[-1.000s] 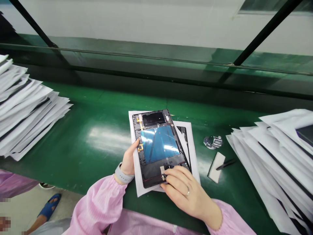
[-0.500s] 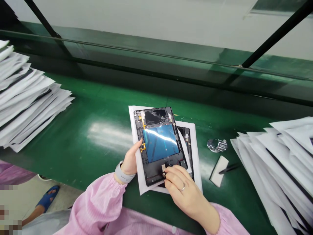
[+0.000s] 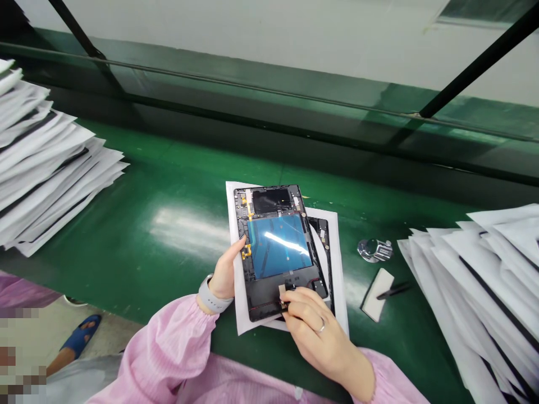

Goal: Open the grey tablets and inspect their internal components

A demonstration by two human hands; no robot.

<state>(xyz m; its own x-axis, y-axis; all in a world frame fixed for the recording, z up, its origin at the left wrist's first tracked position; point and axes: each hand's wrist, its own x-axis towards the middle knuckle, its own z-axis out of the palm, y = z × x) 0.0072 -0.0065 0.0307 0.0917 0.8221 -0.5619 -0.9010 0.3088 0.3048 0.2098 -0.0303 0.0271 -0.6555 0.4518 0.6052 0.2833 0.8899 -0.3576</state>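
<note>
Left hand (image 3: pixel 225 272) grips an opened black rectangular tablet (image 3: pixel 280 247) with a glossy blue panel by its left edge, thumb on top, its long axis pointing away from the wearer. Right hand (image 3: pixel 322 331), fingertips drawn together, covers part of the near end beside a small beige tab (image 3: pixel 282 290), pinching or merely touching, I cannot tell; a second black tablet (image 3: pixel 330 264) lies partly beneath, a shiny silver metal object (image 3: pixel 374 250) rightward.

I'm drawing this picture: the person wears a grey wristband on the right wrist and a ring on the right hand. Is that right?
Not quite: the head view shows the grey wristband on the left wrist. The ring is on the right hand.
</note>
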